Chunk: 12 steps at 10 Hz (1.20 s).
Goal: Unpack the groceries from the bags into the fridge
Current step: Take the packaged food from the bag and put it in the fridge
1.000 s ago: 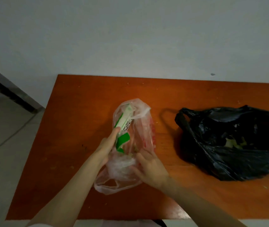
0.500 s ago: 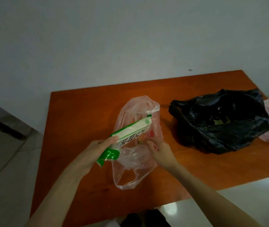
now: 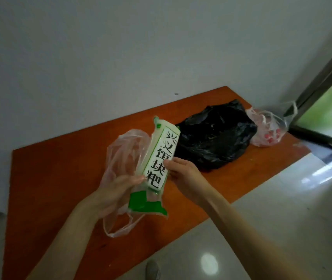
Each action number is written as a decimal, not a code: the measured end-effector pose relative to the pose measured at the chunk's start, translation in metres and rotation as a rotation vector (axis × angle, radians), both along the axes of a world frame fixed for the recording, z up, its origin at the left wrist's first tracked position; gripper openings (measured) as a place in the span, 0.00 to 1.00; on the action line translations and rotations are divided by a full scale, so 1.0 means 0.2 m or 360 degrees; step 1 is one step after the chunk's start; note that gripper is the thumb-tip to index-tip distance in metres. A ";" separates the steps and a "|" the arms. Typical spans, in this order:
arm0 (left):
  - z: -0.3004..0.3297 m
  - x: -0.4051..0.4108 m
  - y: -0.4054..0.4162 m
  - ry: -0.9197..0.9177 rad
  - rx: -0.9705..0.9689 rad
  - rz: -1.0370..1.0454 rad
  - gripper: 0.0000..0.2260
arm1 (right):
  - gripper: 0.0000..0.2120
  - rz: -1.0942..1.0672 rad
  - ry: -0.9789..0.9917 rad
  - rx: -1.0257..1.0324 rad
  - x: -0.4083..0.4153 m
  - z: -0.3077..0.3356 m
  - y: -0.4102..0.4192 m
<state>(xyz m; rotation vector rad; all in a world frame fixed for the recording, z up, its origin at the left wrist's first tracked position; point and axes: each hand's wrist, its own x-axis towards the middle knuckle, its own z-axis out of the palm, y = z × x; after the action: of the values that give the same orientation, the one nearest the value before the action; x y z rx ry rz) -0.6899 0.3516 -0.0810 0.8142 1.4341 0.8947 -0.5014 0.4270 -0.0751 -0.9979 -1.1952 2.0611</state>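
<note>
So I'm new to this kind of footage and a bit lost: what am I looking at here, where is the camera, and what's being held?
There is no machine here. The camera sits on a person's head and looks forward and down, so the two bare arms reaching in from the bottom are that person's own. The left hand and the right hand together hold a white and green food packet with large black characters, raised above an orange table. Beneath the packet lies a crumpled clear pink bag. Further back on the table sit a black bag and a second clear bag with something red inside. A white wall stands behind, and pale floor tiles show at the lower right. No fridge is in view.
</note>
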 end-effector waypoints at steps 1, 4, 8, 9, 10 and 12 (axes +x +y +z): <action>0.12 0.25 -0.03 -0.0002 0.0068 -0.0227 0.12 | 0.15 -0.0189 -0.0098 0.0107 0.32 0.03 -0.08; 0.26 1.34 -0.10 0.0292 0.0418 -0.0588 0.12 | 0.13 -0.0653 -0.0416 0.0285 1.33 0.10 -0.63; 0.33 3.02 -0.28 -0.0093 0.0625 -0.1407 0.07 | 0.14 -0.1741 -0.0718 0.0374 2.72 0.25 -1.27; 0.36 3.45 -0.29 -0.0127 0.0730 -0.1644 0.11 | 0.14 -0.2042 -0.0813 0.0403 3.06 0.29 -1.36; 0.40 3.85 -0.24 -0.0063 0.0934 -0.1815 0.16 | 0.15 -0.2284 -0.0922 0.0487 3.43 0.37 -1.40; 0.61 4.62 -0.03 0.0225 0.1682 -0.1822 0.20 | 0.16 -0.2701 -0.0997 0.0604 4.21 0.66 -1.40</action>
<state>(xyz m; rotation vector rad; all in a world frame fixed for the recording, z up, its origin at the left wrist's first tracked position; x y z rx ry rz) 0.2342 0.3450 0.0417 2.1945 0.2802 0.6014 0.3404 0.1478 0.0570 -1.6055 -0.4419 0.1955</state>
